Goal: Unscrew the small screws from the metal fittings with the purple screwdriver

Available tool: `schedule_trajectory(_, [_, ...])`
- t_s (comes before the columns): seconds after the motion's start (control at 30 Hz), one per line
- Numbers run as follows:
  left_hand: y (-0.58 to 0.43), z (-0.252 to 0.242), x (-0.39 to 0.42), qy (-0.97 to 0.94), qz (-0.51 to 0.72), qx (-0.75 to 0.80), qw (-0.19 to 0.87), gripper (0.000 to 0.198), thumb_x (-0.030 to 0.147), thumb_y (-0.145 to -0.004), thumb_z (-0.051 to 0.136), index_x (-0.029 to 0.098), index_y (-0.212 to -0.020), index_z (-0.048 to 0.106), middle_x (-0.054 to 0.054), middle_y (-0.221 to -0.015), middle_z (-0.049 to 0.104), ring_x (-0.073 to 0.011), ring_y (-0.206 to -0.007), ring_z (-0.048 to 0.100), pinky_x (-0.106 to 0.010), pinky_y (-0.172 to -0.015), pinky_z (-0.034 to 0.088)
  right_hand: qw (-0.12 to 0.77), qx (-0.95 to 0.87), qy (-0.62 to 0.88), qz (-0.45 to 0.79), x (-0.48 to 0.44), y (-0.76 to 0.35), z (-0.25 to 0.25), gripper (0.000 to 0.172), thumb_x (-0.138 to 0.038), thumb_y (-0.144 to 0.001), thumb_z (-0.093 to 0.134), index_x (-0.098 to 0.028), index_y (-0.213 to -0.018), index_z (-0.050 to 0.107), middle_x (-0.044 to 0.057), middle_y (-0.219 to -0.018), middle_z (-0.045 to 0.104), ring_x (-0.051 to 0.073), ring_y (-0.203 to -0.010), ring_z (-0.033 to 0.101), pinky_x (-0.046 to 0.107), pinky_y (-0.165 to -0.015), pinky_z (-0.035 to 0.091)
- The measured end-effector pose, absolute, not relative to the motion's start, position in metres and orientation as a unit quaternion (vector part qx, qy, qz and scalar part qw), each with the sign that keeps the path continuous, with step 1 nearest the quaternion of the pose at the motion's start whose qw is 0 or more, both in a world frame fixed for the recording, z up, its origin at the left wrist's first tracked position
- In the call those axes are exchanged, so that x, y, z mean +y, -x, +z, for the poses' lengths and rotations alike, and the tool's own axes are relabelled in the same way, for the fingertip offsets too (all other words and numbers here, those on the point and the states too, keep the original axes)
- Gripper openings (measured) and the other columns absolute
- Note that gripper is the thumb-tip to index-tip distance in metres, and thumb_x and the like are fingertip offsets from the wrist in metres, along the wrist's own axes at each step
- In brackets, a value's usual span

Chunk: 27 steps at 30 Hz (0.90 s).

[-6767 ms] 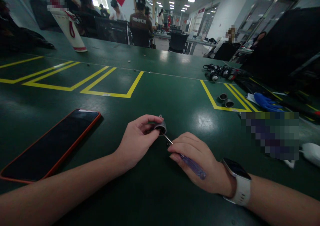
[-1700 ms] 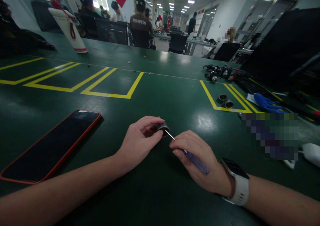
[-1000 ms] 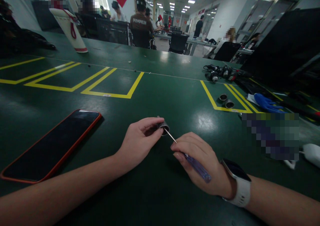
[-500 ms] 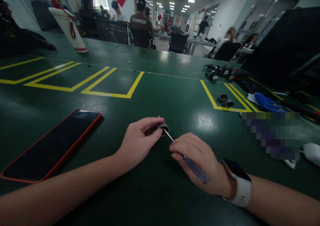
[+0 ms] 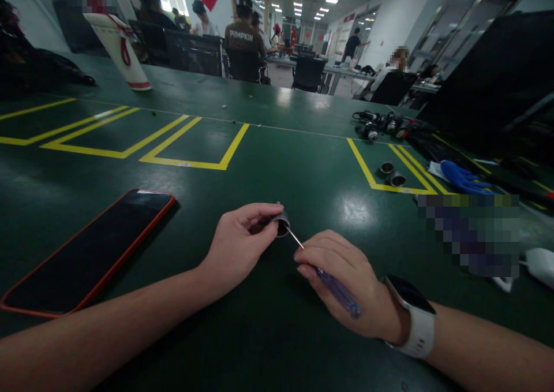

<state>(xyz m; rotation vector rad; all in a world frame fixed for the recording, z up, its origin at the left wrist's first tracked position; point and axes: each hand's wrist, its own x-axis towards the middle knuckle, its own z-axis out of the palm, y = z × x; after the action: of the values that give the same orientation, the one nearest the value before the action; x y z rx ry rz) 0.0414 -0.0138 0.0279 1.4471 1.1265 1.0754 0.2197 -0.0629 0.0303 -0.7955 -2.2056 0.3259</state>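
Note:
My left hand [image 5: 242,236] is closed around a small grey metal pipe fitting [image 5: 283,223], its round opening turned toward my right hand. Fingers and thumb cover much of the fitting. My right hand [image 5: 341,276] grips a screwdriver [image 5: 337,292] with a clear purplish handle. Its thin metal shaft points up and left, and the tip reaches the mouth of the fitting; whether it touches the inner wall I cannot tell. On my right wrist is a watch with a white strap [image 5: 422,331].
A phone in an orange case [image 5: 93,250] lies to the left on the green table [image 5: 285,172]. Two metal fittings [image 5: 396,178] sit inside yellow tape at right. Beyond are a blue glove [image 5: 461,175], dark cabled parts [image 5: 381,125] and a white vase [image 5: 119,51].
The fitting has tilted slightly in my left hand, its opening facing a little lower. The screwdriver tip now sits nearer the opening's right edge. Both hands stay almost in place.

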Motion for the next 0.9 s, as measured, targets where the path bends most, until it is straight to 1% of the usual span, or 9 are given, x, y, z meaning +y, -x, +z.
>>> schedule_trajectory(0.27, [-0.0426,0.0232,-0.0114,-0.587,0.454,0.46,0.488,0.025,0.013,-0.071,0.066,0.014,-0.096,0.068,-0.004,-0.102,0.072,-0.0149,-0.093,0.067,-0.026,-0.085,0.056,0.397,-0.86,0.298,0.118,-0.0638,-0.2185,0.0318,0.011,-0.01,-0.087,0.048,-0.013,-0.094,0.056,0.008,-0.079,0.064,0.016,-0.074,0.058,0.031,-0.067,0.05])
schedule_trajectory(0.57, [-0.0426,0.023,-0.0114,-0.596,0.457,0.457,0.478,0.025,0.01,-0.069,0.066,0.014,-0.093,0.067,-0.004,-0.103,0.071,-0.0151,-0.094,0.067,-0.025,-0.085,0.055,0.373,-0.861,0.316,0.138,-0.0628,-0.2191,0.0296,0.009,-0.011,-0.088,0.048,-0.015,-0.094,0.054,0.007,-0.081,0.063,0.016,-0.073,0.056,0.031,-0.066,0.048])
schedule_trajectory(0.73, [-0.0409,0.0187,-0.0099,-0.603,0.452,0.453,0.476,0.026,0.012,-0.069,0.067,0.015,-0.096,0.066,-0.004,-0.105,0.07,-0.0152,-0.095,0.066,-0.025,-0.083,0.056,0.358,-0.867,0.312,0.148,-0.0629,-0.2185,0.0301,0.008,-0.013,-0.088,0.048,-0.015,-0.093,0.055,0.007,-0.08,0.063,0.016,-0.072,0.055,0.031,-0.065,0.048])
schedule_trajectory(0.9, [-0.0402,0.0183,-0.0103,-0.609,0.448,0.45,0.475,0.026,0.011,-0.07,0.066,0.015,-0.096,0.066,-0.004,-0.103,0.07,-0.0147,-0.094,0.067,-0.025,-0.084,0.055,0.371,-0.863,0.31,0.147,-0.0629,-0.2185,0.0301,0.009,-0.012,-0.088,0.048,-0.014,-0.093,0.055,0.007,-0.08,0.063,0.016,-0.073,0.056,0.031,-0.066,0.048])
